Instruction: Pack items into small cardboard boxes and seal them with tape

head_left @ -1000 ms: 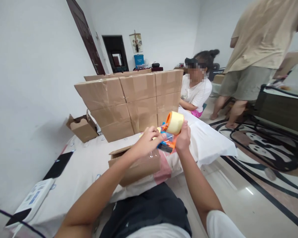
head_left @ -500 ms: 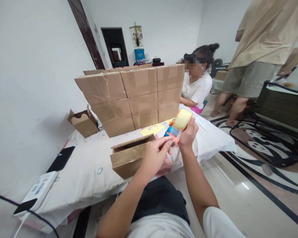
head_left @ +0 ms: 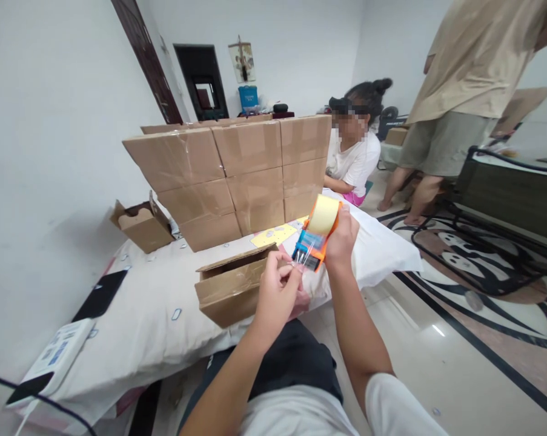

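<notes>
My right hand (head_left: 342, 239) is closed round an orange and blue tape dispenser (head_left: 321, 249) that carries a wide pale-yellow roll of tape (head_left: 324, 215). The fingers of my left hand (head_left: 278, 284) pinch the loose end of clear tape (head_left: 304, 254) at the dispenser's cutting edge, and a short crumpled stretch of it shows between the two. Beside my left hand, a brown cardboard box (head_left: 230, 297) lies at the front of the cloth-covered surface. A dark gap runs along its top, under a raised flap. My left wrist hides the box's right end.
Taped cardboard boxes (head_left: 255, 181) stand stacked in rows behind. A smaller open box (head_left: 146, 227) sits at the left. A white power strip (head_left: 50, 357) with a black cable lies near the wall. One person (head_left: 355, 151) sits beyond the stack; another (head_left: 459, 91) stands at the right.
My left fingers have drawn the tape end a little away from the dispenser's edge. The dispenser has turned so its blue front and cutting edge show more. The view has shifted slightly.
</notes>
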The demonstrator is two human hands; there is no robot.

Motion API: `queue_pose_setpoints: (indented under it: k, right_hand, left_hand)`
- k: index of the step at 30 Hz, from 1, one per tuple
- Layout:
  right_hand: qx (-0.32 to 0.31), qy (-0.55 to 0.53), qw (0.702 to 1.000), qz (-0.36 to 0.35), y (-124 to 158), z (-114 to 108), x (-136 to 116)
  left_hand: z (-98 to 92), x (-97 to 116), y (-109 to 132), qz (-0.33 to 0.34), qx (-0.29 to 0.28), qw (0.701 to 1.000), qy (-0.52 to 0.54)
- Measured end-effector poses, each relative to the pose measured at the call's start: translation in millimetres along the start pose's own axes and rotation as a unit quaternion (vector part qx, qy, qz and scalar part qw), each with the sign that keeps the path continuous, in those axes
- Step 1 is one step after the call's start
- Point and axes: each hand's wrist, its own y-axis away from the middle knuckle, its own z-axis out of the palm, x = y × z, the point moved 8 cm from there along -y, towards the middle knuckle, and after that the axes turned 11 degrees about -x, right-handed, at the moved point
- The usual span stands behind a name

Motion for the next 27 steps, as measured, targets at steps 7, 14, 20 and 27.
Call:
queue_pose_setpoints:
  k: [7, 14, 20, 27]
  right_hand:
    - [0.051, -0.056, 0.997, -0.022, -0.6, -9.8, -22.4]
    - [0.073, -0.07, 0.995, 0.016, 10.9, -24.4, -12.3]
    - [-0.04, -0.095, 0.99, 0.098, 19.0, -17.1, 1.6]
    - [-0.311, -0.144, 0.89, 0.299, 123.5, -27.6, 21.1]
  left_hand:
    - [9.2, -7.3, 11.8, 0.005, -0.032, 0.999, 0.006]
    - [12.8, -26.2, 9.4, -0.016, -0.044, 0.999, 0.005]
    - [11.4, -17.3, 12.5, 0.089, -0.057, 0.981, -0.165]
    - [49.9, -22.4, 84.9, 0.492, -0.189, 0.762, -0.376]
